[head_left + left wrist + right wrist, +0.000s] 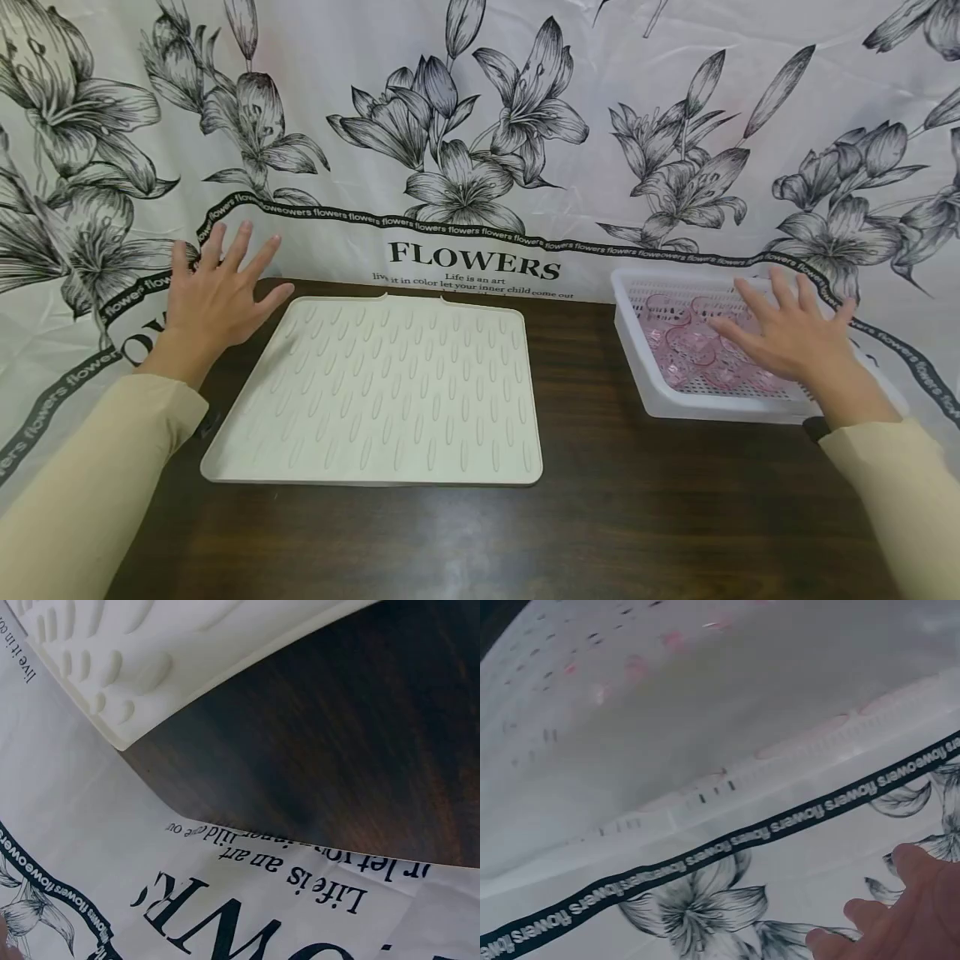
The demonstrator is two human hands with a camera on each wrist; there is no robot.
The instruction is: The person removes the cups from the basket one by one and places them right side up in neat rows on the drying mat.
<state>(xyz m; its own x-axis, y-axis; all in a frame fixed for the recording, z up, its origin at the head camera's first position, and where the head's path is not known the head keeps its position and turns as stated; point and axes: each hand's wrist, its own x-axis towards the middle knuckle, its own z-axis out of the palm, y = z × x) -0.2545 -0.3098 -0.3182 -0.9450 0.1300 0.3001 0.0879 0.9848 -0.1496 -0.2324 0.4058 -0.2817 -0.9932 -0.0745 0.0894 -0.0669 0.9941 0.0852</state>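
Note:
My left hand (213, 300), fingers spread, is held beside the far left corner of a cream ridged mat (405, 392) and holds nothing. In the left wrist view, a corner of the mat (112, 682) shows at the upper left. My right hand (795, 333), also spread and holding nothing, hovers over the right part of a white perforated basket (652, 402). Clear pink cup-like pieces (693, 346) lie in the basket, several of them partly hidden behind the hand. The right wrist view shows the right hand's fingertips (915, 862) at its lower right.
The dark wooden table (480, 533) carries the mat and the basket, with bare wood between them. A white cloth (300, 242) printed with black lilies and lettering hangs along the table's back and left.

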